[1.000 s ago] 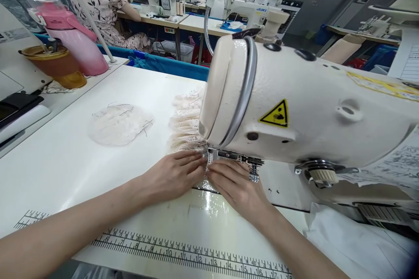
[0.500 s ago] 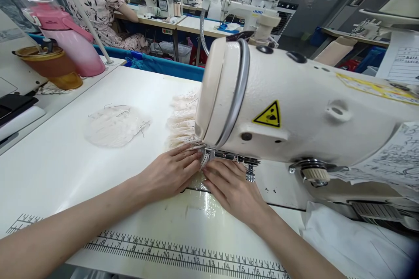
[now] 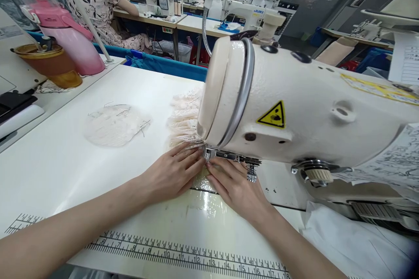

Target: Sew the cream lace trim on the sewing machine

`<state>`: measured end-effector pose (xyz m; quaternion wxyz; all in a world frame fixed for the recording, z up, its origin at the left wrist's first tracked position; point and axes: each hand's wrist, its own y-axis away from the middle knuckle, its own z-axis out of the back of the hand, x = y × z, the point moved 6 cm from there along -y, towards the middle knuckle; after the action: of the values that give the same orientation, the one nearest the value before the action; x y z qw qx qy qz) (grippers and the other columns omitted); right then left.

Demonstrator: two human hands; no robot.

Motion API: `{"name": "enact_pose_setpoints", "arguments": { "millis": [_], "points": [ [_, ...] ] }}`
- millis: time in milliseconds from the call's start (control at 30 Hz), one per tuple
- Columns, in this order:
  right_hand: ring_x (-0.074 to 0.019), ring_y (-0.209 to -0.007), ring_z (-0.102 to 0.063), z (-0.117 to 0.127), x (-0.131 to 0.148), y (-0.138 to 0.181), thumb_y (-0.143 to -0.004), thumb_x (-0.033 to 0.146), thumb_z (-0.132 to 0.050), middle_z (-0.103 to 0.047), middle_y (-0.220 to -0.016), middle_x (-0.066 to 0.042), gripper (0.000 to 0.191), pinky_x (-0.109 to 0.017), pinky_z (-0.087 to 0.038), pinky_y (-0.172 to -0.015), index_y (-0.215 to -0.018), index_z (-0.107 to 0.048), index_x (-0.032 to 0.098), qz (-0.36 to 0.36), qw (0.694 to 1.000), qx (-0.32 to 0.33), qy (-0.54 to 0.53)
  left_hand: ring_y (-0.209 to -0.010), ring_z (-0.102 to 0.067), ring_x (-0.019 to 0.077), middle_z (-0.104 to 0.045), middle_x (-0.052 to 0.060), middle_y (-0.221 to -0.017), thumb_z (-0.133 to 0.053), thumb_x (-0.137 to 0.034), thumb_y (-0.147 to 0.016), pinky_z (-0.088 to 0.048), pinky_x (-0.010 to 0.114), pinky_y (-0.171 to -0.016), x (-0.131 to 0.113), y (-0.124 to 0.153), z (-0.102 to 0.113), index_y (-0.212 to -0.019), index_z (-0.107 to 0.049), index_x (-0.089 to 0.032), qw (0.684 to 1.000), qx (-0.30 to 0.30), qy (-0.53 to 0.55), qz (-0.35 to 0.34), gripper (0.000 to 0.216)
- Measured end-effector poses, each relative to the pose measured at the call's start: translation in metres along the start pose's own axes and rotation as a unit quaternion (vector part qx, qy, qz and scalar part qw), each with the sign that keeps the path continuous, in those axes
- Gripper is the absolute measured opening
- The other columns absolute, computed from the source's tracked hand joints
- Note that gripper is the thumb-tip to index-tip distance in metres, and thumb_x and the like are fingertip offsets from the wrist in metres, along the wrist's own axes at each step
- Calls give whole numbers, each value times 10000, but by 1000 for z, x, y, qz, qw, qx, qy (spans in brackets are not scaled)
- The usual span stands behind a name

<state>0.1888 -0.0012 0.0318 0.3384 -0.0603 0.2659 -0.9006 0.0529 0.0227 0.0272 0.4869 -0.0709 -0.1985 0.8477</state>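
Gathered cream lace fabric (image 3: 183, 115) lies to the left of the sewing machine head (image 3: 222, 91) and runs in beneath it. My left hand (image 3: 176, 170) lies over the near end of this lace, fingers stretched out and pressing down beside the presser foot. Close to its fingertips, my right hand (image 3: 234, 185) has bent fingers, with thumb and forefinger pinched at the lace edge in front of the foot. The needle and the seam are hidden by the machine head and my fingers. A round piece of sheer fabric (image 3: 114, 126) with loose threads rests further left.
A printed ruler (image 3: 180, 255) runs along the table's front edge. White cloth (image 3: 353, 239) lies at the right. A pink bottle (image 3: 65, 43) and a brown cup (image 3: 49, 63) stand at the left. Behind, a person (image 3: 94, 8) sits by other sewing machines.
Both hands have shifted very slightly right, staying at the presser foot. Less of the lace strip shows between my fingertips. The view has moved a little, so the machine appears further right.
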Motion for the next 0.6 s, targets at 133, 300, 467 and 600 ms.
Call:
{"name": "enact_pose_setpoints", "arguments": {
  "millis": [133,300,467,600],
  "points": [
    [-154,-871,-651,-1,-2,2,-951,301,-533,-678,-1184,-34,230,-310,-461,-761,-1104,-675,202,-11,999,2,38,-1174,-592,260,-621,132,-1265,-392,-233,-968,-403,441,-1080,0,0,0,-1229,-576,-80,1000,-7,-6,-4,353],
    [-176,-815,-637,-4,-5,5,-945,320,-526,-699,-1120,-42,282,-343,-459,-778,-1184,-648,234,-20,997,-1,71,-1158,-602,254,-637,103,-1248,-413,-239,-968,-389,442,-1091,-1,-1,1,-1229,-585,-96,1000,-10,-4,-13,344],
    [-179,-796,-630,-6,-8,7,-936,323,-534,-714,-1037,-65,301,-360,-470,-844,-1204,-635,232,-22,996,-16,87,-1167,-594,261,-632,114,-1252,-419,-250,-972,-376,446,-1090,-1,-1,0,-1229,-585,-83,1000,-7,-6,-10,349],
    [-175,-707,-609,-7,-9,8,-949,338,-512,-715,-984,-38,319,-390,-467,-842,-1238,-612,248,-35,992,-4,123,-1189,-576,263,-620,110,-1273,-427,-282,-978,-363,447,-1090,0,-1,-3,-1250,-575,-89,1000,4,-4,1,365]
  ]
}}
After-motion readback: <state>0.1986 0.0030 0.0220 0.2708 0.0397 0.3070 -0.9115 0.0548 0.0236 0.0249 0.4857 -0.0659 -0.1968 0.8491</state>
